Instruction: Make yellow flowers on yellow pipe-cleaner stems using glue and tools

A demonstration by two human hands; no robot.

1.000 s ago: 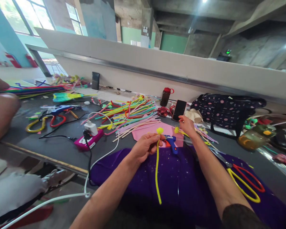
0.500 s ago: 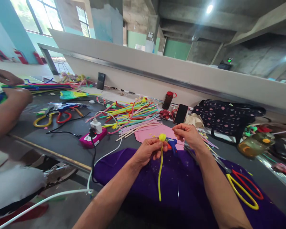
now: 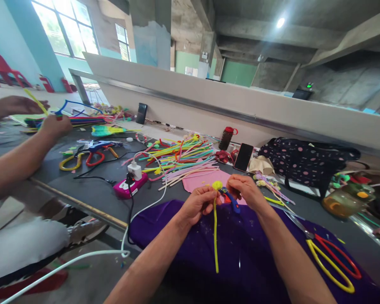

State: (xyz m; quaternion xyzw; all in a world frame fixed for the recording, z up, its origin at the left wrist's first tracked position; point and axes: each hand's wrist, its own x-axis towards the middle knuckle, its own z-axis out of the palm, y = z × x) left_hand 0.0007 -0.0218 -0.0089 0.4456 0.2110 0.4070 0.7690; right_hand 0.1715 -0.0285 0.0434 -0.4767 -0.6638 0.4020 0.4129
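Note:
My left hand (image 3: 200, 204) pinches a yellow pipe-cleaner flower (image 3: 217, 185) just under its fluffy head. Its straight yellow stem (image 3: 215, 240) hangs down over the purple cloth (image 3: 171, 236). Close to the right of the flower, my right hand (image 3: 244, 191) has its fingers curled and thumb pressed in; whatever it holds, if anything, is hidden. Between and behind the hands lies a blue glue gun (image 3: 233, 204), partly covered. A pink sheet (image 3: 193, 181) lies beneath it. Large scissors (image 3: 327, 257) with red and yellow handles rest on the cloth to the right.
Many coloured pipe cleaners (image 3: 180, 154) are heaped mid-table. A magenta power strip (image 3: 131, 185) with cords stands left of the cloth. A phone (image 3: 243, 156), a dark bottle (image 3: 227, 138), a patterned bag (image 3: 297, 162) and a jar (image 3: 348, 200) stand behind. At left, a co-worker's hands (image 3: 53, 126) handle pipe cleaners.
My right hand has come slightly left, closer to the flower, with fingers more curled. My left hand still holds the flower. The view has shifted; the co-worker's hands now hold up a yellow pipe cleaner.

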